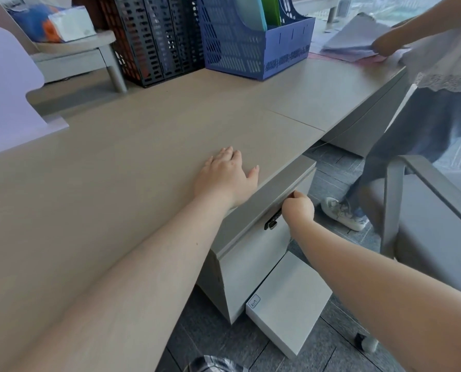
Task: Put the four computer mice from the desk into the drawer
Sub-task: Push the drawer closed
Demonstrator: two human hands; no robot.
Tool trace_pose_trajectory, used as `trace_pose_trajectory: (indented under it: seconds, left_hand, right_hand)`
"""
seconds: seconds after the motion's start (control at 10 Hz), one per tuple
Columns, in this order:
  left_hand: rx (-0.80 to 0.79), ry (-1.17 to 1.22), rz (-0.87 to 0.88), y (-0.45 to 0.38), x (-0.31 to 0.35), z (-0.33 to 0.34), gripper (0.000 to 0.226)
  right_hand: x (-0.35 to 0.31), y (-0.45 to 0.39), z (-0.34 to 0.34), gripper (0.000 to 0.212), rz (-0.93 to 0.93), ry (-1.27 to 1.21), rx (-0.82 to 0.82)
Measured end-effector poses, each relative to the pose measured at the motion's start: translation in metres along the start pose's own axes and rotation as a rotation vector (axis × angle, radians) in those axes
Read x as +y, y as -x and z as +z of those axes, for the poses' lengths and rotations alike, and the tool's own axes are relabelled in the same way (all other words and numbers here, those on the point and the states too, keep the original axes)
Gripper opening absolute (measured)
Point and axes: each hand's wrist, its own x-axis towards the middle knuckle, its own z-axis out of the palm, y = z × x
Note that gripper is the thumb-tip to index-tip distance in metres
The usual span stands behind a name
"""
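Observation:
No computer mouse shows anywhere on the desk (116, 162). My left hand (228, 174) lies flat on the desktop near its front edge, fingers spread, holding nothing. Just below that edge sits the grey drawer (261, 210), and its inside is hidden. My right hand (299, 208) is curled around the dark handle (271, 222) on the drawer front.
Black (148, 41) and blue (250, 44) file holders stand at the back of the desk, a monitor riser (89, 49) to their left. Another person (438, 76) stands at the right with papers (358, 38). A grey chair (438, 224) and a grey box (291, 304) are beside the drawer.

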Motion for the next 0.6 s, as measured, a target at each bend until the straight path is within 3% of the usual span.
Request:
trace_pose_trajectory:
  seconds: [0.2,0.4,0.6]
  left_hand:
    - [0.005,-0.011,0.005,-0.003,-0.002,0.001,0.068]
    - [-0.005,-0.009,-0.006,0.000,0.000,0.001,0.067]
    - [-0.016,0.019,-0.015,0.008,0.002,-0.002,0.063]
  right_hand:
    - [-0.007,-0.006,0.010,0.016,0.010,0.081,0.031]
    - [-0.005,-0.008,0.003,0.017,-0.060,0.214,-0.017]
    - [-0.001,-0.006,-0.018,0.033,-0.143,0.392,-0.120]
